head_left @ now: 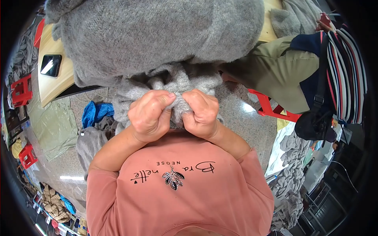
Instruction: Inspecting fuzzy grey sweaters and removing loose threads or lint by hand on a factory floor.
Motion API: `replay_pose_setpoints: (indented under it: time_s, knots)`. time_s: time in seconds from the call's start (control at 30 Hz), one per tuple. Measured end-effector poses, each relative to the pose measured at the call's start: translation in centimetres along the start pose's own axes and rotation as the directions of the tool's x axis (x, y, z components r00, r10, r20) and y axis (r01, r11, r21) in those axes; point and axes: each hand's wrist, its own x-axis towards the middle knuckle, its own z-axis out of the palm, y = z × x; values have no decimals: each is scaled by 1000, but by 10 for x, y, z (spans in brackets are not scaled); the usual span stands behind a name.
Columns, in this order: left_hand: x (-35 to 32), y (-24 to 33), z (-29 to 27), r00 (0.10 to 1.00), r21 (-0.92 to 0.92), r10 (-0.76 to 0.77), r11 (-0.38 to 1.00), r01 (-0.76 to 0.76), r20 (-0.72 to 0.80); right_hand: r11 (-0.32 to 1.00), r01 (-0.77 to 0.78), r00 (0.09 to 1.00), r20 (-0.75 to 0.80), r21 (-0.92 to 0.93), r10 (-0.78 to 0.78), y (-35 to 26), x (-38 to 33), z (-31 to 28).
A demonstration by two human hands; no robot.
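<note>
Both fists are close together in the middle of the view, just in front of my chest. My left hand [151, 114] is closed, pinching a fold of a light grey knitted garment [183, 80]. The right hand [201, 112] grips the same knit a little to the right, thumb pressed against the fingers. A short band of knit shows between the two hands. The rest of the garment hangs bunched on both sides of them. Whether a needle or thread is in my fingers is too small to tell.
A large pile of grey knitwear [157, 31] lies on a wooden table [49, 82] beyond my hands. A phone [51, 65] rests at its left end. A person in a striped top [344, 74] is at the right, near a red stool [275, 108]. Blue cloth [96, 113] lies at left.
</note>
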Motion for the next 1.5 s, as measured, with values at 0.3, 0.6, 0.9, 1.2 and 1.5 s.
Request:
replay_pose_setpoints:
  time_s: [0.3, 0.6, 0.9, 1.2, 1.5]
  knots:
    - [-3, -2, 4, 975, -102, -218, 972, 212, -46, 995, 70, 997, -32, 69, -68, 11, 9, 0]
    - [-8, -6, 3, 947, -242, -315, 916, 319, 58, 994, 98, 995, 4, 40, -98, 19, 8, -3]
    - [-8, 4, 3, 828, -326, -548, 766, 554, 119, 964, 243, 967, -54, -104, -249, 27, 7, 0]
    - [-9, 2, 6, 734, -567, -650, 534, 627, 200, 996, 78, 996, 38, 52, -80, 26, 4, -2]
    - [-2, 0, 9, 681, -507, -663, 491, 709, 311, 904, -235, 970, 154, 357, 191, 20, -4, -11]
